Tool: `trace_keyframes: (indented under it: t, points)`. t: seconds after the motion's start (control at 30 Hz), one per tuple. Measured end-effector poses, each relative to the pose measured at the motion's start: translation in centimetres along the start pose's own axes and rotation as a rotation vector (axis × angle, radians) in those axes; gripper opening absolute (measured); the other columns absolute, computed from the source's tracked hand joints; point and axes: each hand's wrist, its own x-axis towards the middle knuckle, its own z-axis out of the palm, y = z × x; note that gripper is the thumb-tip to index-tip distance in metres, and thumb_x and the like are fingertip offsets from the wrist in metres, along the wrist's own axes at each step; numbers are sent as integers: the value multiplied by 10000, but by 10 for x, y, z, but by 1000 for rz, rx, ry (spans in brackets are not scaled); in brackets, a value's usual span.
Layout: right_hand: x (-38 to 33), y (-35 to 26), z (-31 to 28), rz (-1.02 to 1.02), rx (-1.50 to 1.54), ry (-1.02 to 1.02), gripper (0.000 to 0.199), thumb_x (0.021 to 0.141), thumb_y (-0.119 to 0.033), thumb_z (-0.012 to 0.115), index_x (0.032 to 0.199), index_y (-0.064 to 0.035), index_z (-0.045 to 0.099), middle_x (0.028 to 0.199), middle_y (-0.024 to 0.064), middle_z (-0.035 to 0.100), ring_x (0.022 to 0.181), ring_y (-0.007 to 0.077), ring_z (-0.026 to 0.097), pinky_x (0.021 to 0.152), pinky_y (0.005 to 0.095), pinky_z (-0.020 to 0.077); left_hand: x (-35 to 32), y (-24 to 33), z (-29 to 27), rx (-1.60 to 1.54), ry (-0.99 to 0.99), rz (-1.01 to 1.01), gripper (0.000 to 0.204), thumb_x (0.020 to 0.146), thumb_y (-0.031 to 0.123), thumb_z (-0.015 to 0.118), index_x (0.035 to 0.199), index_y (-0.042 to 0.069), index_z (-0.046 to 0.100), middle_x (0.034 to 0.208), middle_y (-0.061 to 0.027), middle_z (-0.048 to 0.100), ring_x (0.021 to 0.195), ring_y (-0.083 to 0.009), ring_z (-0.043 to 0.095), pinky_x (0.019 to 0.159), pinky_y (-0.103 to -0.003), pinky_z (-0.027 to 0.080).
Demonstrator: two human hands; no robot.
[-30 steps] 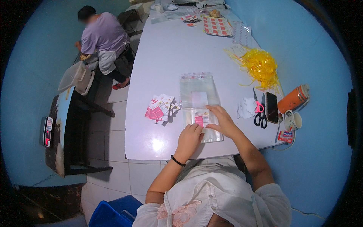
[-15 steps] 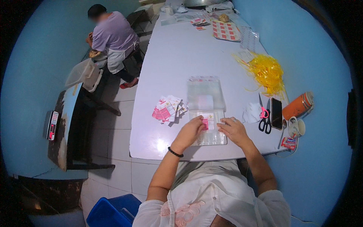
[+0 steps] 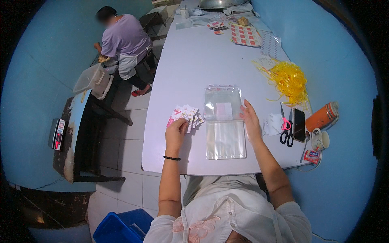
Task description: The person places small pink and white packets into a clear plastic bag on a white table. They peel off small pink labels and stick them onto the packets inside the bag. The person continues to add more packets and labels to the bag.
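Note:
My left hand (image 3: 176, 132) is at the near side of a loose pile of pink and white printed labels (image 3: 187, 112), its fingers bent and closed on a label at the pile's edge. My right hand (image 3: 251, 120) is open, fingers stretched out, beside the right edge of the clear plastic bags. Those bags form a flat near stack (image 3: 225, 141) and a far part (image 3: 214, 93) spread beyond it. A pale label (image 3: 223, 111) shows on the far part, its print faint. Nothing covers the near stack.
Scissors (image 3: 287, 131), a phone (image 3: 299, 124), an orange cylindrical container (image 3: 321, 117) and a mug (image 3: 320, 140) stand or lie at right. Yellow ribbon (image 3: 288, 81) is heaped beyond them. Label sheets (image 3: 246, 35) lie farther away. A co-worker (image 3: 125, 38) sits at far left.
My left hand has moved left from the bags to the label pile. My right hand has shifted up along the bags' edge and opened. The pink label no longer shows on the near stack.

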Motion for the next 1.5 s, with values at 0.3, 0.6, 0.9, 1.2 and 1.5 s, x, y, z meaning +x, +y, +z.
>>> trace_keyframes:
  t: [0.3,0.6,0.9,1.2,1.5]
  points:
    - [-58,-45,36,146,170,-339,348,869,67,694,1203,14,614,1047,70,664,979,121,628,873,248,506,-33,102,-5,-143,126,264,225,800,4,763,1018,57,741,834,-91,642,763,-241,615,660,-335,488]
    - [-70,-71,41,175,313,-301,304,845,66,728,1130,15,639,981,73,686,904,113,642,816,233,513,-47,124,-1,-227,202,367,311,748,27,807,1050,68,745,855,-59,632,780,-230,597,662,-331,471]
    - [-68,-76,36,151,271,-315,270,843,74,721,1096,32,638,983,80,680,905,113,644,801,234,527,-42,122,-8,-59,201,530,338,704,45,829,1029,100,754,923,-34,653,835,-223,615,732,-345,483]
    - [-67,-74,36,21,123,-270,175,858,65,684,1020,13,641,935,43,667,886,98,640,809,245,550,-43,130,0,-91,128,462,336,746,9,791,1063,103,731,991,-68,680,854,-243,634,737,-356,492]
    - [-67,-65,31,-26,13,-222,106,865,56,669,964,20,658,918,38,676,869,88,643,794,253,551,-48,134,12,-61,113,446,311,784,4,768,1084,71,719,1025,-97,689,861,-265,648,724,-358,507]
